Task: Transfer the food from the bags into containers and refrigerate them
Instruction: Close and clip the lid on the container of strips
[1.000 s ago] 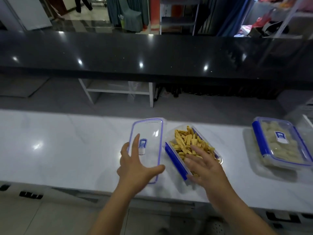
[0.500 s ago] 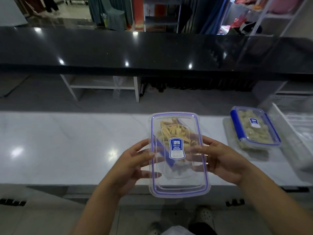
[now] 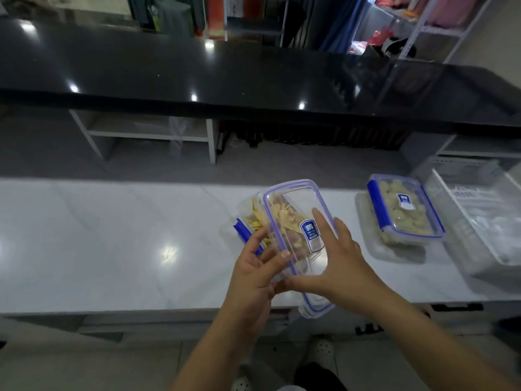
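lid (image 3: 294, 213): clear, blue rim | food strips (image 3: 255, 221): yellow | counter (image 3: 112, 235): white

White marble-look counter (image 3: 112, 244) across the foreground, glare spot near its middle. Beyond, long glossy black countertop (image 3: 197, 77) with ceiling-light reflections. Under it, white open shelving (image 3: 146, 134), grey floor (image 3: 282, 167) between. Far background: blue curtain (image 3: 341, 21), metal rack (image 3: 423, 26) with red and pink items, blurred. Below the counter edge, light perforated shoes (image 3: 320, 351) on tiled floor.
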{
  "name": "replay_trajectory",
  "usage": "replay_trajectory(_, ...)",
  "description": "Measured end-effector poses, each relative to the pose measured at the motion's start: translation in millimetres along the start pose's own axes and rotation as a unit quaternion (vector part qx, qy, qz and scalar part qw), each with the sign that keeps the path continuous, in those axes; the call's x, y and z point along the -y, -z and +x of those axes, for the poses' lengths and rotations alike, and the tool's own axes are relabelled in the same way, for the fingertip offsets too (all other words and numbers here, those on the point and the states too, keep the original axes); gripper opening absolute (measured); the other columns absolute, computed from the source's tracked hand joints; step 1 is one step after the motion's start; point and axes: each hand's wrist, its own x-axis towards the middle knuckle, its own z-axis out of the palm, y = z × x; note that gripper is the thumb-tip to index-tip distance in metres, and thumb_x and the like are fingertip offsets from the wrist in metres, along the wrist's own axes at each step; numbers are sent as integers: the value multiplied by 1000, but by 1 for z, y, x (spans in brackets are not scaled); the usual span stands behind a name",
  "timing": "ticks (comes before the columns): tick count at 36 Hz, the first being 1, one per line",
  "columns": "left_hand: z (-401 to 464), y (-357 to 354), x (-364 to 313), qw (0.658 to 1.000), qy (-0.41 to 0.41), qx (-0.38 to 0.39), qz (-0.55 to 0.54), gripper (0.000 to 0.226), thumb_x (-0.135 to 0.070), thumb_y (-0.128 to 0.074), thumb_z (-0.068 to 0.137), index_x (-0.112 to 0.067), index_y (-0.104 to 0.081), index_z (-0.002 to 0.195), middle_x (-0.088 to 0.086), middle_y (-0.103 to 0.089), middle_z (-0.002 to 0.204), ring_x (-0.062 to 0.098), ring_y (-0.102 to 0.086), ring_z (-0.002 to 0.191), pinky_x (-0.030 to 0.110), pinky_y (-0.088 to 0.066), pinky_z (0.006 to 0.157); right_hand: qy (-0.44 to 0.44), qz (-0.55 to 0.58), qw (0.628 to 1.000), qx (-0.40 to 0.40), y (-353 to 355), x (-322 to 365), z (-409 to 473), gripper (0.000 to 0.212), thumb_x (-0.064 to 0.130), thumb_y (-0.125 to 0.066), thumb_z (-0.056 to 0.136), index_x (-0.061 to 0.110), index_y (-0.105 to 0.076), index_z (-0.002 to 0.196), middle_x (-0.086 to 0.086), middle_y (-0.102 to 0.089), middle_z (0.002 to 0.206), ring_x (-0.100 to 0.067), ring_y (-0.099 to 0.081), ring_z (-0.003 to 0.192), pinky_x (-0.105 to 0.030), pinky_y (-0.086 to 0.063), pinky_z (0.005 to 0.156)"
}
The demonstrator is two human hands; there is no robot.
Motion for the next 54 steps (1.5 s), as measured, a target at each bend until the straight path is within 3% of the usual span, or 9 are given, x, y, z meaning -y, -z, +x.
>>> replay_trajectory(6, 12, 8, 5, 999, 19, -18, 41, 40, -20, -64, 94, -27, -57, 133, 4, -74, 119, 26, -73, 105, 39, -62, 76, 4, -12, 1000, -5, -7, -20, 14, 130, 86, -64, 46, 59, 16, 145, 15, 11, 162, -26, -12, 149, -49, -33, 113)
replay_trajectory(10, 23, 30, 11, 981, -52, -136, 128, 29, -15, -64, 96, -30, -66, 121, -4, -75, 112, 15, -73, 101, 27, -61, 75, -8, -46, 999, -28, -17, -42, 12, 128, 83, -64, 50, 61, 20, 143, 13, 13, 162, -27, -10, 149, -49, -31, 113)
replay_trajectory(13, 29, 49, 18, 969, -37, -188, 156, 33, -23, -66, 95, -44, -60, 120, -11, -66, 126, 13, -66, 112, 28, -60, 80, -40, -75, 996, -25, -28, -57, 2, 130, 87, -59, 45, 61, 23, 143, 12, 17, 161, -26, -7, 149, -50, -27, 115)
replay_trajectory(17, 41, 59, 26, 976, 68, -177, 103, 62, -21, -71, 92, -39, -43, 144, 1, -50, 144, 27, -59, 123, 47, -56, 95, -61, -108, 992, -6, -41, -70, -12, 128, 90, -53, 44, 64, 30, 138, 10, 20, 161, -24, -5, 149, -48, -24, 116)
replay_trajectory(22, 62, 58, 33, 975, 133, -179, 21, 70, -11, -70, 92, -32, -34, 149, 15, -67, 126, 32, -74, 101, 50, -59, 90, -60, -131, 989, 14, -45, -74, -7, 124, 89, -53, 47, 66, 34, 133, 6, 20, 162, -27, -4, 149, -48, -22, 116)
replay_trajectory(27, 68, 58, 33, 969, 130, -210, 29, 52, -1, -61, 95, -21, -47, 141, 18, -74, 108, 34, -74, 94, 40, -62, 65, -32, -178, 983, 14, -39, -64, 22, 124, 90, -49, 50, 53, 22, 145, -3, 17, 163, -36, -8, 147, -52, -25, 114)
replay_trajectory(36, 69, 56, 30, 975, 102, -191, 56, 55, -2, -61, 95, -29, -47, 141, 12, -74, 112, 27, -76, 91, 39, -62, 64, -15, -199, 979, 52, -40, -50, 46, 124, 86, -56, 57, 48, 17, 150, -6, 16, 164, -41, -9, 148, -56, -27, 114)
replay_trajectory(43, 64, 56, 40, 976, 89, -196, 30, 60, 2, -59, 94, -30, -46, 143, 15, -73, 113, 29, -76, 92, 40, -61, 61, -18, -228, 972, 49, -33, -64, 29, 125, 92, -44, 44, 53, 15, 147, -3, 14, 164, -38, -12, 147, -55, -28, 113)
replay_trajectory(54, 45, 51, 60, 978, 69, -195, -26, 64, 3, -60, 94, -31, -45, 146, 10, -72, 118, 32, -74, 99, 44, -62, 68, -26, -165, 986, 16, -5, -81, -9, 121, 90, -51, 42, 66, 13, 142, 6, 7, 165, -32, -13, 149, -53, -29, 113)
